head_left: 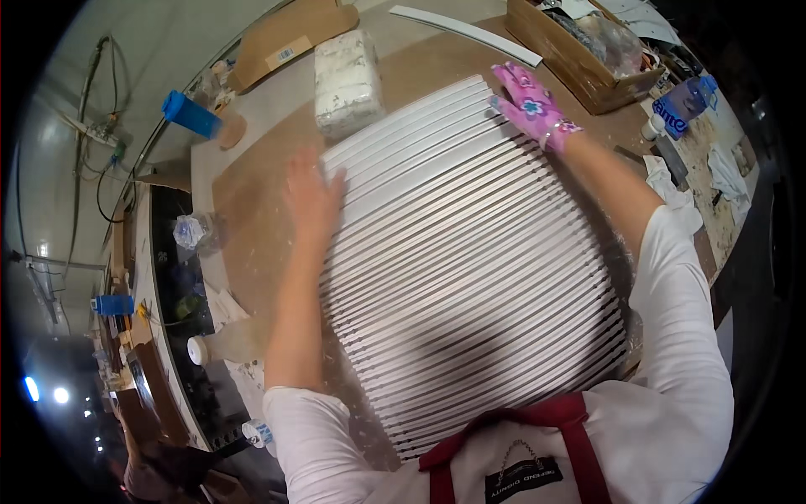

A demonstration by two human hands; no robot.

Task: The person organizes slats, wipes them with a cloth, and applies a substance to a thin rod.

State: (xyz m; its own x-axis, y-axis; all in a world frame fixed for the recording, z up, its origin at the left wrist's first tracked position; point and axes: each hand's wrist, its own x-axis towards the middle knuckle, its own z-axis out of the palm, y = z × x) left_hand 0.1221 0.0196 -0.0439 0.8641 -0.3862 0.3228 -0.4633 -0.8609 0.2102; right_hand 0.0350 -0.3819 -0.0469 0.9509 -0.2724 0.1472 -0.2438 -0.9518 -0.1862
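White slats (470,252) lie side by side on the worktop (252,202), long axes running 8 to 2 o'clock. The bare left hand (311,197) rests flat, fingers spread, on their 9 o'clock ends. The gloved right hand (531,105) presses open on the 1 o'clock ends, equally close.
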